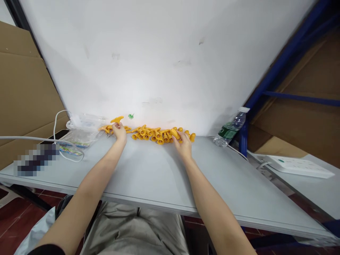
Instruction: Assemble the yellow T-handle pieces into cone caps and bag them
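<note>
Where right hand (184, 146) grips, yellow piece (174, 133) partly hidden.

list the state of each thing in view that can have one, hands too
Left hand: closed on a winged yellow piece, raised
Right hand: closed on a tapered yellow piece
Yellow cones: lying heaped, several open ends facing the camera
Plastic bottle: capped, fill level hard to tell
Clear plastic bags: lying down, sealed or not cannot be told
White cable: loosely looped
Power strip: cable attached, on or off unclear
</note>
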Available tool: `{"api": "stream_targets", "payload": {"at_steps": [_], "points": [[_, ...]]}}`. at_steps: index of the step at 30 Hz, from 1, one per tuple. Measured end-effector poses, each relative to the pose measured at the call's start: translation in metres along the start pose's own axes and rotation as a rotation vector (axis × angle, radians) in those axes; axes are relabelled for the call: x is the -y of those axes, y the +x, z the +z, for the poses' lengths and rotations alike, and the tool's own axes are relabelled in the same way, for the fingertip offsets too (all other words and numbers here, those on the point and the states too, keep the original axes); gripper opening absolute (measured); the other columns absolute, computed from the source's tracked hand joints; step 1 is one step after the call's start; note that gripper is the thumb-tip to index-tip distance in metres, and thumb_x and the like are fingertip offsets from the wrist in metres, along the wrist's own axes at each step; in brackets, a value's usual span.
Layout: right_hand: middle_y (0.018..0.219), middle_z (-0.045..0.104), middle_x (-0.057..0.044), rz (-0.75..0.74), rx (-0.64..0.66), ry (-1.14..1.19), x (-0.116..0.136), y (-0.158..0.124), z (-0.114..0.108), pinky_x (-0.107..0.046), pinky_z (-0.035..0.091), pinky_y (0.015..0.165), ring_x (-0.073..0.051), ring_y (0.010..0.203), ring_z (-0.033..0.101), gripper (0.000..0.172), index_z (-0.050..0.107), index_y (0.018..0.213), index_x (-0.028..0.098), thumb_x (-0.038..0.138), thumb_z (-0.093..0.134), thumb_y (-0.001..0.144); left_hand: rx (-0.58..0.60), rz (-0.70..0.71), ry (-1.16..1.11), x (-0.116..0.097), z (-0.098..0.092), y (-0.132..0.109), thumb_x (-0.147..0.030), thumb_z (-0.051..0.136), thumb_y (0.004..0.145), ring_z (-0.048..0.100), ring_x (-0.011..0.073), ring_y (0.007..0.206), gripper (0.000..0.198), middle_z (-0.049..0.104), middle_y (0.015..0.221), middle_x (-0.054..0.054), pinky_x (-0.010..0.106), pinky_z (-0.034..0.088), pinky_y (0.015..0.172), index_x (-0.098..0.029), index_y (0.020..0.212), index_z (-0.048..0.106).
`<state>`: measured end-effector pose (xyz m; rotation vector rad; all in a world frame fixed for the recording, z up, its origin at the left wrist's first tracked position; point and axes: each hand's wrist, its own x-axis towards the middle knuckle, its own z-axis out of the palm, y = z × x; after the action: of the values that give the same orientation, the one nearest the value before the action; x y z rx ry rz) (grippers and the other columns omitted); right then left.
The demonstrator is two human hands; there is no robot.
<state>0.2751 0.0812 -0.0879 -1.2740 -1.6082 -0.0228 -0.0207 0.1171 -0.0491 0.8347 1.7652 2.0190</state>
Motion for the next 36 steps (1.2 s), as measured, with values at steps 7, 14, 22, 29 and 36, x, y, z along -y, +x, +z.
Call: {"api": "stream_targets", "payload": {"at_steps": [7, 14, 22, 29, 36], "points": [[0.113, 0.060, -0.010, -0.203, 0.075, 0.128, 0.024, -0.004, 0.017, -0.045, 0.047, 0.098, -0.025, 0.108, 0.058, 0.034, 0.066, 0.118, 0.026, 0.037, 0.053, 0.088, 0.339, -0.379, -0.537, 0.014, -0.013, -0.051, -0.013, 0.063, 0.078, 0.064, 0.0106, 0.076, 0.007, 0.059, 0.074, 0.000, 0.030, 0.053, 0.084, -0.019, 0.078, 0.058], [0.114, 0.062, -0.009, -0.343, 0.333, 0.162, 0.039, -0.013, 0.028, -0.042, 0.051, 0.093, -0.024, 0.108, 0.061, 0.034, 0.065, 0.121, 0.028, 0.034, 0.053, 0.090, 0.404, -0.480, -0.615, 0.014, -0.018, -0.070, -0.006, 0.062, 0.080, 0.068, 0.0120, 0.083, 0.017, 0.061, 0.070, -0.001, 0.033, 0.054, 0.094, -0.018, 0.072, 0.054], [0.112, 0.063, -0.009, -0.297, 0.339, 0.148, 0.036, -0.016, 0.032, -0.044, 0.050, 0.094, -0.025, 0.105, 0.061, 0.034, 0.065, 0.120, 0.025, 0.032, 0.054, 0.088, 0.483, -0.512, -0.629, 0.013, -0.018, -0.069, 0.000, 0.055, 0.079, 0.068, 0.0156, 0.099, 0.020, 0.066, 0.079, 0.002, 0.033, 0.054, 0.097, -0.018, 0.073, 0.054], [0.111, 0.063, -0.011, -0.262, 0.300, 0.138, 0.030, -0.015, 0.035, -0.044, 0.049, 0.095, -0.026, 0.106, 0.061, 0.033, 0.065, 0.117, 0.022, 0.034, 0.055, 0.088, 0.546, -0.577, -0.691, 0.007, -0.019, -0.072, -0.007, 0.056, 0.078, 0.069, 0.0161, 0.092, 0.012, 0.067, 0.075, 0.003, 0.034, 0.053, 0.095, -0.018, 0.080, 0.057], [0.111, 0.064, -0.012, -0.255, 0.272, 0.157, 0.031, -0.014, 0.033, -0.046, 0.048, 0.096, -0.028, 0.107, 0.060, 0.037, 0.065, 0.119, 0.021, 0.040, 0.053, 0.090, 0.566, -0.659, -0.762, 0.003, -0.022, -0.071, -0.018, 0.053, 0.083, 0.069, 0.0187, 0.099, 0.008, 0.069, 0.084, 0.007, 0.032, 0.050, 0.095, -0.015, 0.089, 0.057]]}}
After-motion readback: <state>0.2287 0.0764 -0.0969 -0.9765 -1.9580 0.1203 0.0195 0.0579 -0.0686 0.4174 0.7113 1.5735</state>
